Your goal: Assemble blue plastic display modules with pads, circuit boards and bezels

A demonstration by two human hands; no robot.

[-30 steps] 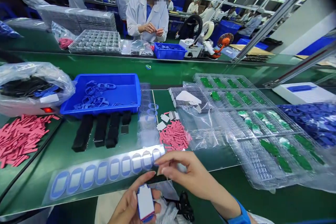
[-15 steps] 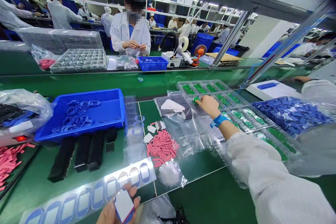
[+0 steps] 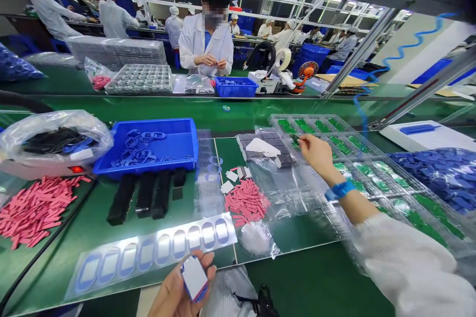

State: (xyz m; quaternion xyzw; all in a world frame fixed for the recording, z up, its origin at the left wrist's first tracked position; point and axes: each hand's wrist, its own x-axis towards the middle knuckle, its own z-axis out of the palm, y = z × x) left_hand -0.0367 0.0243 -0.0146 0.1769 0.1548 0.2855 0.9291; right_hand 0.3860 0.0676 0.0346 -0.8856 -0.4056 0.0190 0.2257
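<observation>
My left hand (image 3: 182, 285) is closed around a small blue plastic housing, whose upper face carries a white rectangular pad (image 3: 195, 277). A thin red edge shows along the housing's lower side. Farther off, my right hand (image 3: 316, 154) pinches a small green circuit board (image 3: 295, 140), tilted, at the left side of a clear plastic tray (image 3: 368, 151). Several more green boards lie in the tray's compartments. Beneath my right hand is a clear plastic bag (image 3: 293, 185), next to a stack of dark grey-striped pieces (image 3: 260, 146). A blue band circles my right wrist.
A sheet of oval blue-rimmed stickers (image 3: 163, 245) lies before my left hand. Behind stand black strip bundles (image 3: 143, 198) and a blue bin (image 3: 178, 143) of blue frames. Pink strips (image 3: 247, 203) are heaped mid-table. A co-worker (image 3: 206, 39) sits opposite; a metal post (image 3: 360, 52) rises at right.
My view has turned left, so the table's things sit farther right. The board in my right hand now appears darker and tilted. My left hand still holds the housing; a neighbour's sleeve has left view.
</observation>
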